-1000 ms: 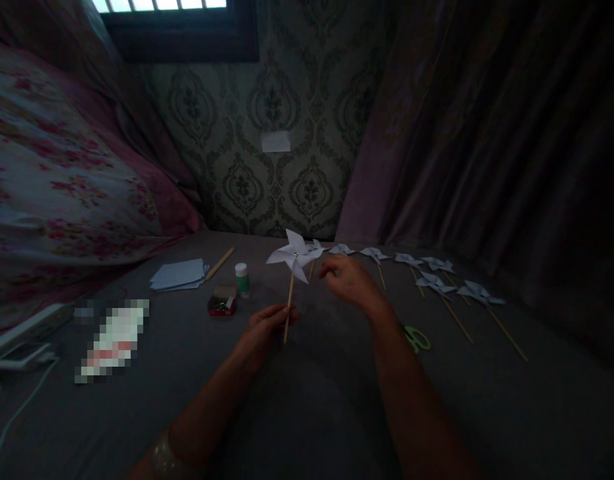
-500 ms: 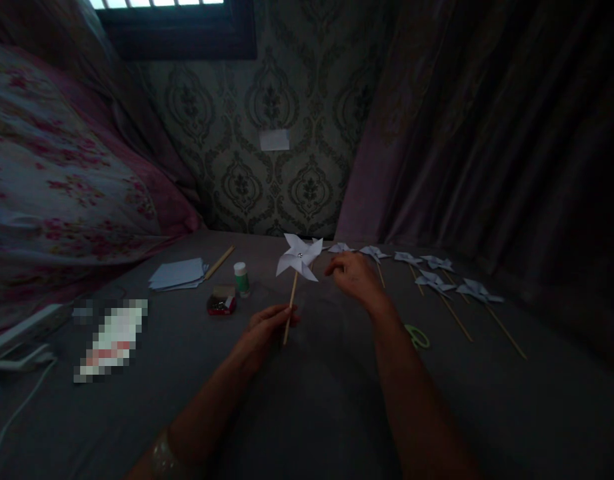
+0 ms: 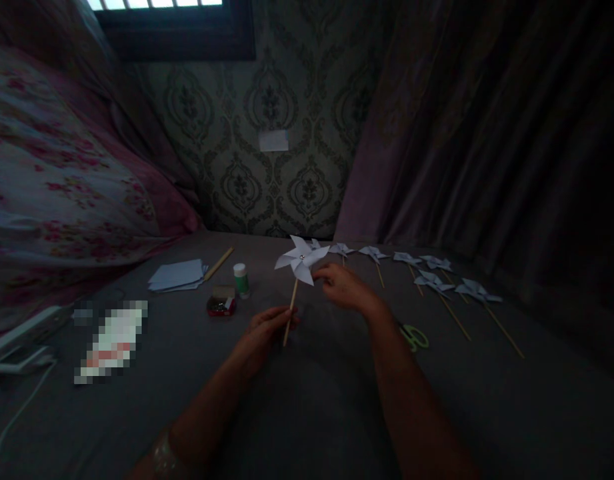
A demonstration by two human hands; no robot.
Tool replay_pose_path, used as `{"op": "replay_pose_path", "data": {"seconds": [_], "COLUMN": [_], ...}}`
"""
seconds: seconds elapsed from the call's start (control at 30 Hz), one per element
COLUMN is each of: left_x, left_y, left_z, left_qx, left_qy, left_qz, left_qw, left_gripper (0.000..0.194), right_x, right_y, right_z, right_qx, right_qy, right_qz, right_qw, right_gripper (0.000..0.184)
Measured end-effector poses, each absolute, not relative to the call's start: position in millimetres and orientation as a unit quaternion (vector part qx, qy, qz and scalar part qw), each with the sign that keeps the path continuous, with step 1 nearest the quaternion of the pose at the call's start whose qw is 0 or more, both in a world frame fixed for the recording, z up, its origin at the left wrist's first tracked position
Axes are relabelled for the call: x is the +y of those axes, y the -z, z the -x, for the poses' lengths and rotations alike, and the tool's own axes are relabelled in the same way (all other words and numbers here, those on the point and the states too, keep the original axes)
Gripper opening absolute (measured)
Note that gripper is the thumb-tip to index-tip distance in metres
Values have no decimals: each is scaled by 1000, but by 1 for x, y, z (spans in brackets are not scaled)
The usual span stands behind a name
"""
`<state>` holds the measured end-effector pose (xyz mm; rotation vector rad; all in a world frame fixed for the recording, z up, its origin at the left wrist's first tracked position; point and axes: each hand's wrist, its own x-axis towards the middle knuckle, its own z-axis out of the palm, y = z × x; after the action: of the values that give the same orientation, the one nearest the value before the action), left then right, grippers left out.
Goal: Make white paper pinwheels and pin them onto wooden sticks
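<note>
Pinching stick point(image 3: 293, 294) of white paper pinwheel point(image 3: 303, 260) between left hand point(image 3: 259, 337) thumb and fingers, well below blades, likely so they clear the grip. Held tilted slightly off upright, above grey cloth point(image 3: 327, 400). Reaching beside blade with right hand point(image 3: 347, 288), index finger out, rest curled; can't tell if touching blade or pinching anything. Off to right, at least 6 more pinwheels point(image 3: 433, 283) laid out, mostly apart, probably to avoid crushing blades. Near right forearm, green-handled scissors point(image 3: 417, 337). Kept left, near reach: open small box point(image 3: 221, 305), capped bottle point(image 3: 241, 281), paper stack point(image 3: 177, 275), loose sticks point(image 3: 219, 264).
</note>
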<state>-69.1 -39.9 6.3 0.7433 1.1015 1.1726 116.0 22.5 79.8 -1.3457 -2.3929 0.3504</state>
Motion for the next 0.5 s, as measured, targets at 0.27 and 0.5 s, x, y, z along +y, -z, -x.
{"op": "replay_pose_path", "data": {"seconds": [0.27,0.5], "left_x": [-41,-38], "left_y": [-10,-8], "left_z": [66,67], "left_qx": [474,454], "left_qy": [-527,-547], "left_qz": [-318,-304], "left_qw": [630,634], "left_gripper": [22,24], "right_x": [33,9], "right_y": [-69,-73], "right_z": [-128,-101], "right_qx": [-842,-796], "right_qy": [-194,-142], "right_qz": [471,518], "right_qw": [179,280], "right_gripper": [29,42]}}
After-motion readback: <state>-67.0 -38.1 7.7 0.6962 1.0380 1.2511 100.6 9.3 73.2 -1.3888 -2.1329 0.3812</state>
